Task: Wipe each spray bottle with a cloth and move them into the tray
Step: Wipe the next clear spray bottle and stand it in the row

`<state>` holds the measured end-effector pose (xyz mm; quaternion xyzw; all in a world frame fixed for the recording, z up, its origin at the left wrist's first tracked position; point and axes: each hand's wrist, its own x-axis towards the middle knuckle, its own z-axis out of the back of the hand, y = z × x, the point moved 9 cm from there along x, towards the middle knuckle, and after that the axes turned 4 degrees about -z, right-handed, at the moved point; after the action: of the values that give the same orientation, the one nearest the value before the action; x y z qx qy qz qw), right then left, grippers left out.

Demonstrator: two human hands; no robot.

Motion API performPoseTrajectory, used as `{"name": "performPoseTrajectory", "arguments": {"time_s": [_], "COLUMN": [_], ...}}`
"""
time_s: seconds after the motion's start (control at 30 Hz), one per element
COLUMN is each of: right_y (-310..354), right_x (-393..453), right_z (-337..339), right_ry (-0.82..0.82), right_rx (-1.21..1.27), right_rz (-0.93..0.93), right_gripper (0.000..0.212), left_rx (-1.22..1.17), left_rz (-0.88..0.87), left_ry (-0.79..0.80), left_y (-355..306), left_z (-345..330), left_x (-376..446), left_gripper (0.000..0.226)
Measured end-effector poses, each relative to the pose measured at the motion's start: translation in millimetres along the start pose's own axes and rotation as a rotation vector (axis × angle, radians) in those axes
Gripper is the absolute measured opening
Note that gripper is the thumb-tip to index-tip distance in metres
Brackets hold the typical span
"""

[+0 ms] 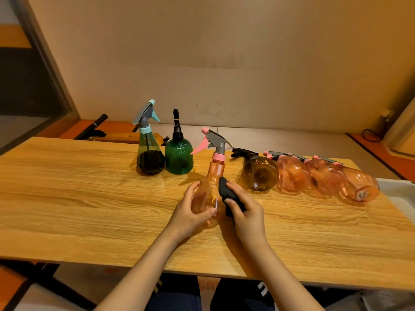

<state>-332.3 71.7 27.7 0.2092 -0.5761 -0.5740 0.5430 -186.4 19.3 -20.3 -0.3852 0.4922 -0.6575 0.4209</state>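
Both bare forearms reach forward over the table, the left hand (190, 212) curled in a grip, the right hand (246, 212) pinching beside it.

You've got two bottles (165, 151) standing left, four lying bottles (310, 176) right, tray (402, 194), I think, far right.

Looks like a plain room at home or a makeshift work corner, not a lab or shop. Bare beige plaster wall (224, 52), scuffed low down. Light wood-grain laminate tabletop (78, 198) on dark metal legs (45, 274). Orange-and-white floor (280, 138) behind. Black cable (370, 134) trailing to a wall socket (386, 115) in the right corner. Dark doorway (24, 81) at left.
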Motion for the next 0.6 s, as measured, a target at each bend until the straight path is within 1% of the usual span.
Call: {"name": "performPoseTrajectory", "arguments": {"time_s": [0.13,0.2,0.27,0.3,0.4,0.5,0.6], "right_y": [16,29,38,40,32,24,23], "right_x": [8,18,29,33,30,15,3], "right_z": [9,12,8,4,-9,-10,-6], "right_ry": [-0.062,-0.102,-0.096,-0.072,-0.008,-0.012,-0.014], "right_rx": [-0.051,-0.095,-0.148,-0.179,-0.227,-0.189,-0.221], "right_rz": [0.126,0.213,0.273,0.292,0.288,0.251,0.293], "right_gripper": [0.039,0.040,0.039,0.038,0.038,0.037,0.038], "left_rx": [-0.001,-0.005,-0.024,-0.040,-0.084,-0.109,-0.107], "left_rz": [0.012,0.000,-0.007,-0.013,-0.022,-0.011,-0.005], "left_ry": [-0.016,0.002,0.016,0.020,0.013,0.028,0.054], "left_y": [7,5,3,2,1,4,6], "left_z": [1,1,0,0,1,2,1], "left_x": [-2,-2,-2,-2,-2,-1,-1], "left_gripper": [0.066,0.075,0.083,0.082,0.078,0.085,0.099]}}
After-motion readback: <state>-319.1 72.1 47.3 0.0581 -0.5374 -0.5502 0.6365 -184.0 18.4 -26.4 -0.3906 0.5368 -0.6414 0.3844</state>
